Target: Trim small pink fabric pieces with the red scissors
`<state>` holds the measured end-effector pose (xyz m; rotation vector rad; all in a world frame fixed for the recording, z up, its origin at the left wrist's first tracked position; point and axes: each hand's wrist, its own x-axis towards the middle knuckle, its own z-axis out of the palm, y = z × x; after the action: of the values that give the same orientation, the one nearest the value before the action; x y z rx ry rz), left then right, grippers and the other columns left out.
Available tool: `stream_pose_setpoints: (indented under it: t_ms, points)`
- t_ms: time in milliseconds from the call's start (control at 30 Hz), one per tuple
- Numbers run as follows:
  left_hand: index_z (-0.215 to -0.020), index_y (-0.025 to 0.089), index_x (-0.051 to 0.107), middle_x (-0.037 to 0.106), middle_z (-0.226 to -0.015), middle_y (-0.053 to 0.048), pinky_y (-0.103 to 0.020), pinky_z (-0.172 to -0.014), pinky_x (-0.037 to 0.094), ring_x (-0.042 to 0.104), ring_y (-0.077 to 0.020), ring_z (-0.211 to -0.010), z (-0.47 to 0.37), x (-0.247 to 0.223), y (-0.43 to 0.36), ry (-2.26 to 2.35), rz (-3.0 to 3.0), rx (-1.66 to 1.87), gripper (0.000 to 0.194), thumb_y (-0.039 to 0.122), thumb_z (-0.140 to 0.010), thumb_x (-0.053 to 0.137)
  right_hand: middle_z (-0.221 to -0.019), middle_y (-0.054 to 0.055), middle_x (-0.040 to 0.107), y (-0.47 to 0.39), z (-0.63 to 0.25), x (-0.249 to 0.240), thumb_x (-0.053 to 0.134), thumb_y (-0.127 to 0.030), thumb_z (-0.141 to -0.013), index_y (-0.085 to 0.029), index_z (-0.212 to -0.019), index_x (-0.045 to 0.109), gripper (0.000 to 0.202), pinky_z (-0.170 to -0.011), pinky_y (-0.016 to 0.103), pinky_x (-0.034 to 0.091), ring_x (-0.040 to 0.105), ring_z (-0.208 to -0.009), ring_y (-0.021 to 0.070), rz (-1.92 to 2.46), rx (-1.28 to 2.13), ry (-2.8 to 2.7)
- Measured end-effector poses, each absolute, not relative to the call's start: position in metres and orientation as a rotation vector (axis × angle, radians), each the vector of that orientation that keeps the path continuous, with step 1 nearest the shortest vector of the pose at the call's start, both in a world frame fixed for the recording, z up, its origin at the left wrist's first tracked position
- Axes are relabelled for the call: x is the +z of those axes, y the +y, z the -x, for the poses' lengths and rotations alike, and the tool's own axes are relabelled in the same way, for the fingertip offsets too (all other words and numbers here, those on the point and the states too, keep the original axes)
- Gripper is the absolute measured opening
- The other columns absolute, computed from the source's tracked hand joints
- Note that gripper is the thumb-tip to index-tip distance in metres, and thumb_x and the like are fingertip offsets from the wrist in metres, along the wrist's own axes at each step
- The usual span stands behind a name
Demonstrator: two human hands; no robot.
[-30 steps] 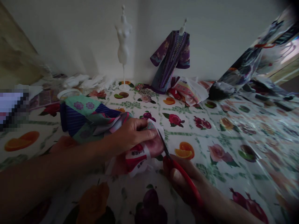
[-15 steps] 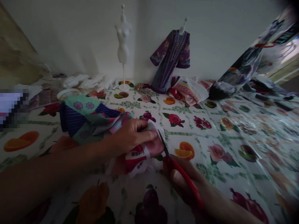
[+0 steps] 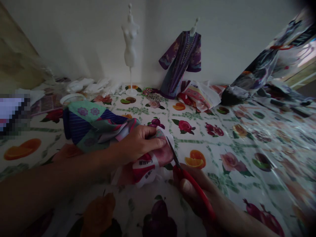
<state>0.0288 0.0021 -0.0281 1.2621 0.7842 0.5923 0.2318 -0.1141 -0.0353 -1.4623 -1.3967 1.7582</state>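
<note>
Near the middle, my left hand (image 3: pixel 140 143) pinches a pink and white printed cloth (image 3: pixel 145 166) between thumb and fingers. My right hand (image 3: pixel 192 187) grips red-handled scissors (image 3: pixel 201 194), whose dark blades point up and to the left at the cloth's right edge. The blades look closed or nearly so. Left of my left hand, a green and blue patchwork fabric piece (image 3: pixel 86 123) lies on the table, and a grey and pink folded part of it reaches under my fingers.
On the fruit-patterned tablecloth (image 3: pixel 222 146) stand a white mannequin (image 3: pixel 130 42) and one wearing a purple robe (image 3: pixel 184 62). A crumpled printed cloth (image 3: pixel 198 95) lies beside the robe. Plastic packets (image 3: pixel 96 86) sit at the back left, wrapped items (image 3: pixel 266 65) at the right.
</note>
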Motion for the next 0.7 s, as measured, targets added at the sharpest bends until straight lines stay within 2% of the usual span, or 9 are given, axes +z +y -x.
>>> stream_pose_setpoints:
  t_ms: [200, 367, 500, 700]
  points:
    - [-0.070, 0.020, 0.072, 0.068, -0.071, 0.002, -0.020, -0.062, 0.046, 0.059, -0.0118, -0.067, -0.0287, -0.0286, 0.0021, 0.783, -1.251, 0.581, 0.016, 0.030, -0.082, 0.075, -0.067, -0.007, 0.036, -0.1126, -0.2328, -0.0349, 0.052, -0.080, -0.089, -0.024, -0.078, 0.044, 0.059, -0.049, 0.026, 0.026, 0.032, -0.057, 0.0126, 1.490, 1.698, -1.491]
    - [-0.065, 0.019, 0.069, 0.063, -0.063, 0.003, -0.020, -0.057, 0.041, 0.054, -0.0099, -0.060, -0.0281, -0.0276, 0.0022, 0.771, -1.279, 0.590, 0.020, 0.029, -0.081, 0.076, -0.066, -0.006, 0.036, -0.1122, -0.2319, -0.0350, 0.052, -0.080, -0.089, -0.025, -0.076, 0.042, 0.058, -0.049, 0.027, 0.026, 0.032, -0.056, 0.0138, 1.509, 1.696, -1.475]
    - [-0.069, 0.019, 0.070, 0.067, -0.069, 0.002, -0.020, -0.060, 0.044, 0.056, -0.0106, -0.064, -0.0279, -0.0272, 0.0024, 0.767, -1.253, 0.588, 0.017, 0.029, -0.082, 0.075, -0.068, -0.005, 0.035, -0.1114, -0.2314, -0.0325, 0.054, -0.082, -0.086, -0.025, -0.076, 0.042, 0.059, -0.052, 0.028, 0.027, 0.033, -0.058, 0.0147, 1.509, 1.678, -1.480]
    - [-0.073, 0.016, 0.069, 0.064, -0.071, 0.001, -0.020, -0.059, 0.042, 0.054, -0.0101, -0.066, -0.0274, -0.0269, 0.0031, 0.773, -1.261, 0.599, 0.020, 0.032, -0.084, 0.073, -0.067, -0.006, 0.036, -0.1127, -0.2320, -0.0302, 0.054, -0.082, -0.087, -0.025, -0.075, 0.042, 0.060, -0.049, 0.026, 0.027, 0.033, -0.057, 0.0135, 1.508, 1.707, -1.468]
